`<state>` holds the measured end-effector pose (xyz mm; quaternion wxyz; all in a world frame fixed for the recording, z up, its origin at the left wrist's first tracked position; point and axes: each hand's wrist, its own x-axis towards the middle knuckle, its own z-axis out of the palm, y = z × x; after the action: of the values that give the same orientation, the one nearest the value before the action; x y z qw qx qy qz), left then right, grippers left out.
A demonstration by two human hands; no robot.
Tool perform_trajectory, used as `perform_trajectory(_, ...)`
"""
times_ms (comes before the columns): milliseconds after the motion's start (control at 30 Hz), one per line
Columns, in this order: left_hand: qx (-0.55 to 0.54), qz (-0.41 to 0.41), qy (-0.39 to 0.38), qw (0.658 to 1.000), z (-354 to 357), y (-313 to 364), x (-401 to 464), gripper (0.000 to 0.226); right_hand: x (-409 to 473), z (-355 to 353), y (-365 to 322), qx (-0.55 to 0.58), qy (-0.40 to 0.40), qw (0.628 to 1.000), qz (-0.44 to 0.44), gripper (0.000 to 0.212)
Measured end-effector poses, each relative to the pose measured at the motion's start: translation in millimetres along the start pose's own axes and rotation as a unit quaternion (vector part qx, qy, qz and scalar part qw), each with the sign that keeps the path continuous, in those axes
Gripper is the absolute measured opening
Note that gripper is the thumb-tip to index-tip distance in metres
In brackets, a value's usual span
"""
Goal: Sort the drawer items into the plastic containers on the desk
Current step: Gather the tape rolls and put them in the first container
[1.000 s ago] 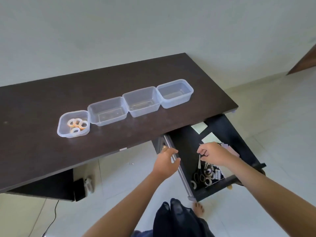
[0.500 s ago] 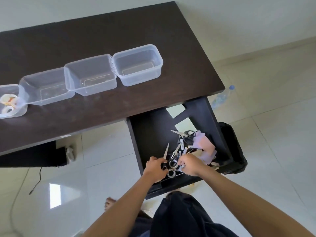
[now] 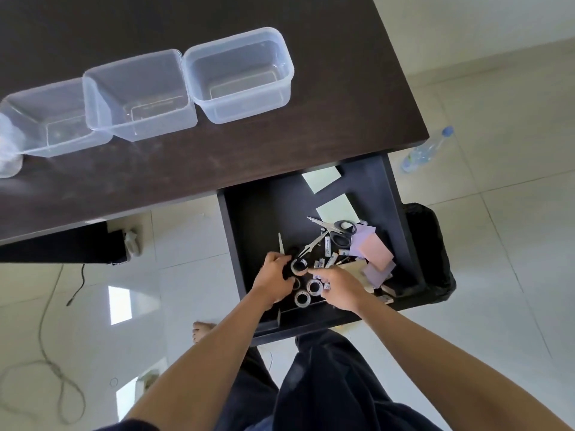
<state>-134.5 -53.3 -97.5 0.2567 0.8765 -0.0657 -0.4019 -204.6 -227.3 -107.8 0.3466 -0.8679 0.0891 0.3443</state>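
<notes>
The dark drawer [image 3: 264,219] stands pulled out under the desk [image 3: 342,88]. It holds scissors [image 3: 339,231], pink and purple sticky notes [image 3: 371,250], small clips and several tape rolls. My left hand [image 3: 273,283] grips one small tape roll [image 3: 298,265] just above the drawer floor. My right hand [image 3: 340,287] hovers beside it, its index finger touching that roll's edge, its other fingers curled over a second roll [image 3: 314,286]. A third roll [image 3: 302,298] lies by the drawer front. Three clear containers [image 3: 249,107] [image 3: 140,119] [image 3: 53,141] stand in a row on the desk.
A fourth container's edge [image 3: 7,150] shows at the far left. A water bottle [image 3: 426,150] lies on the tiled floor to the right. A black bin bag [image 3: 432,250] sits beside the drawer. A cable [image 3: 53,368] loops on the floor at left.
The camera has tilted down and closer over the drawer. My left hand left the drawer edge and took hold of a tape roll; my right hand moved in beside it.
</notes>
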Motion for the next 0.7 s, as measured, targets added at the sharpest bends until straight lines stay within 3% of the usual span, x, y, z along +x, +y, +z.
perform_trajectory(133,-0.070,-0.003,0.038,0.997,-8,0,-1,0.058,7,2,-2,-0.017,-0.003,1.000,-0.002,0.058)
perform_trajectory(300,-0.031,-0.075,0.085,0.993,1,-7,-14,0.050,17,3,-10,-0.051,0.048,0.997,-0.021,0.042)
perform_trajectory(433,0.044,-0.114,0.055,0.991,14,-5,-21,0.049,25,2,-17,-0.114,0.023,0.992,-0.045,0.048)
perform_trajectory(533,0.110,-0.138,0.025,0.984,18,-7,-22,0.052,30,4,-18,-0.157,0.017,0.986,-0.051,0.040)
perform_trajectory(700,0.166,-0.087,-0.005,0.982,21,-17,-20,0.045,34,3,-11,-0.190,-0.013,0.981,-0.043,0.035)
